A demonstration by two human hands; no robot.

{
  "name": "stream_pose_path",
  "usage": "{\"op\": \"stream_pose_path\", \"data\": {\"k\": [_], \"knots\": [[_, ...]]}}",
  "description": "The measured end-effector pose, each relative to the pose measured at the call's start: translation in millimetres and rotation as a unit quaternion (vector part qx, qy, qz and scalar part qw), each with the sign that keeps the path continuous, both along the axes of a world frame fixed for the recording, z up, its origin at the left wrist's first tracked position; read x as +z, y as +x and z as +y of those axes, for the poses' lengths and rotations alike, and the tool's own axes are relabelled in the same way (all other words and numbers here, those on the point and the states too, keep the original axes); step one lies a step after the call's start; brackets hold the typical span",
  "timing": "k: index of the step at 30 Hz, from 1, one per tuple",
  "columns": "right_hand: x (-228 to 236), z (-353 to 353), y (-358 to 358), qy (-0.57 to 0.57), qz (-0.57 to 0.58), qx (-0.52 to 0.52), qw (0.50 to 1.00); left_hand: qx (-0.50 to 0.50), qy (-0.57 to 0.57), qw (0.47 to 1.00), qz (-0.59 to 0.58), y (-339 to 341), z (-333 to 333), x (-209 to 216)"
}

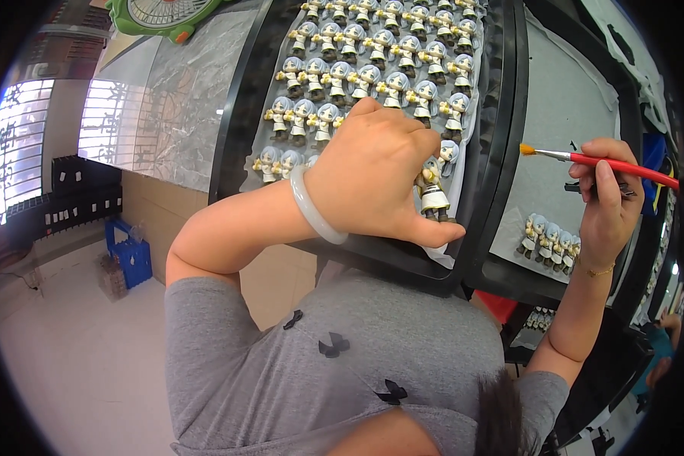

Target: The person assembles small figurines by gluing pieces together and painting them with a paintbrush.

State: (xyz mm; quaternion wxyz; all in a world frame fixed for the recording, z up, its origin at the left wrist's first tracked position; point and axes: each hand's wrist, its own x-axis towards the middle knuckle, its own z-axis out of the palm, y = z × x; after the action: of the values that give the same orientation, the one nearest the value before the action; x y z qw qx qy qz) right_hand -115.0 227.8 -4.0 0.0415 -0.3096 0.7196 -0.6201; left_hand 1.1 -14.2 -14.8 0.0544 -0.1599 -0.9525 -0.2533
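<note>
Two black trays of small figurines, with one hand at a figurine and one with a brush

Left hand (376,171): back uppermost, laid over the lower right of the left tray (237,106); a white bangle (311,209) at the wrist. Thumb and forefinger stand apart. Between them shows one figurine (433,196), pale-haired, in white with dark feet, at the tray's lower right. Whether the fingers grip it cannot be told; the far fingertips are hidden.

Right hand (614,209): over the right tray (509,275), pinching a paintbrush (612,163) between thumb and fingers. Brush: red handle, silvery ferrule, yellow-orange bristles pointing left, well apart from the figurine. A fine gold-coloured bracelet (600,271) at the wrist.

Left tray, contents: like figurines (368,80) in several rows on a pale liner, the nearer rows partly covered by the left hand and forearm.

Right tray, contents: a small cluster of like figurines (551,245), side by side on a pale sheet at the near end, below the right hand.

Surroundings: a green fan (163,14) on the glossy tabletop (182,99) to the left; a blue crate (133,258) on the floor (61,342).
</note>
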Motion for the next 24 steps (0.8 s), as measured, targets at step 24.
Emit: {"op": "stream_pose_path", "data": {"k": [24], "knots": [[2,21,-24,0.016,0.112,-0.019,0.993,-0.129,-0.215,0.958,-0.136,25,-17,-29]]}}
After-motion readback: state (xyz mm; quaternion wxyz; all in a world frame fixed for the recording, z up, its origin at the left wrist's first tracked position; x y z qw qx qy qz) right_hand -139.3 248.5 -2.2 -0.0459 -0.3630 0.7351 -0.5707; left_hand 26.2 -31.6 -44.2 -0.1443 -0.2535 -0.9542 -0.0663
